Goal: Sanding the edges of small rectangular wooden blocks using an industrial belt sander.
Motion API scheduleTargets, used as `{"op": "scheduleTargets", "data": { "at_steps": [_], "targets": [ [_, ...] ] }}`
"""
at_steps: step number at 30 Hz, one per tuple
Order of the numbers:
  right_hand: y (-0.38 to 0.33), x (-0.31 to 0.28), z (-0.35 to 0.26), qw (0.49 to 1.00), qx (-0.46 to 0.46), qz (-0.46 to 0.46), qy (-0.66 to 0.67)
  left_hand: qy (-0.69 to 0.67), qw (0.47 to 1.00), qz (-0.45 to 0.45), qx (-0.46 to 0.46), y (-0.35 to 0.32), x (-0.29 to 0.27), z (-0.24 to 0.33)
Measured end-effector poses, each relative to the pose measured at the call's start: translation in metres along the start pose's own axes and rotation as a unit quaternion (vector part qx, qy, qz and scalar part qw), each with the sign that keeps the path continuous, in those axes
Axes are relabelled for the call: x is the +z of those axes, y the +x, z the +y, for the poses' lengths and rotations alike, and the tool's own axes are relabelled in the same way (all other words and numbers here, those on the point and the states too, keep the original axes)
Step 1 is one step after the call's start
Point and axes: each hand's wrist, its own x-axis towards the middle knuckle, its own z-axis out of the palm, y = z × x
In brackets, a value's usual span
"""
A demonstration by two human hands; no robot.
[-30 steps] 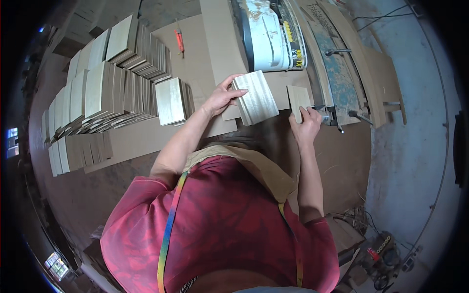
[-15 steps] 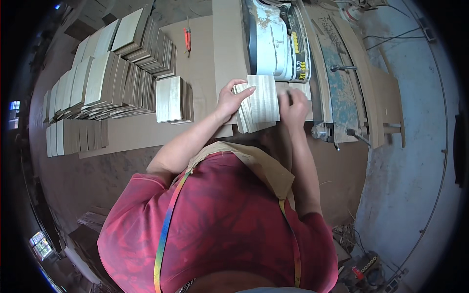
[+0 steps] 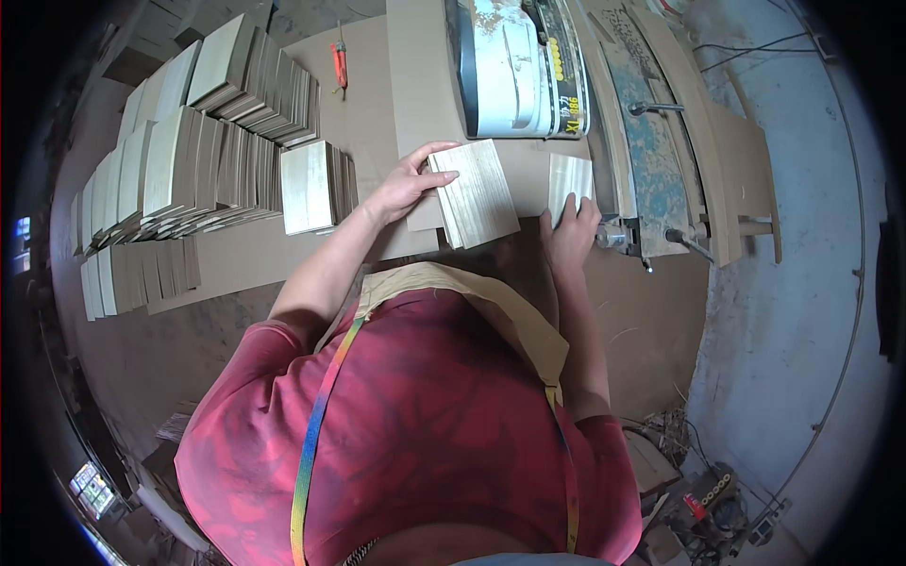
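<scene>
The brown bench fills the upper half of the view, its board-like top running from the stacks at the left to the machine at the right. Along its left part lie rows of stacked thin wooden pieces, pale on top and leaning on one another in overlapping ranks, with a shorter row nearer the person. At the bench's far right edge sits a machine with a white and dark housing, and beside it a worn blue-painted guide with metal handles. Just right of the big stacks, a separate small pile of wooden pieces stands on its own. In front of the machine, a bundle of thin wooden slats rests on the bench, tilted slightly; the left hand lies on its left edge with the fingers spread over the top and the thumb at the side, gripping it lightly. Right of the bundle, apart from it, a single pale wooden piece lies next to the guide, and the right hand presses on its near end with curled fingers. Far back on the bench lies a small orange-handled tool.
</scene>
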Motion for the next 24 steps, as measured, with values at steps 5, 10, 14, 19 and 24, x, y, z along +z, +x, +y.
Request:
{"op": "scheduleTargets", "data": {
  "at_steps": [5,10,14,19,24],
  "targets": [
    [0.052,0.051,-0.005,0.994,-0.08,0.079,-0.016,-0.001,0.998,0.06,-0.003,0.006,-0.001,-0.008],
    [0.058,0.019,-0.036,0.978,-0.027,-0.017,0.205,0.105,0.978,0.155,0.095,0.025,0.021,-0.065],
    [0.019,-0.038,-0.098,0.971,-0.1,-0.169,0.137,0.172,0.967,0.175,0.075,0.017,0.045,-0.054],
    [0.006,-0.027,-0.09,0.967,-0.149,-0.092,0.187,0.19,0.965,0.173,0.058,0.014,0.044,-0.05],
    [0.007,-0.027,-0.097,0.958,-0.144,-0.025,0.245,0.185,0.976,0.115,0.0,0.022,0.02,-0.04]
  ]
}}
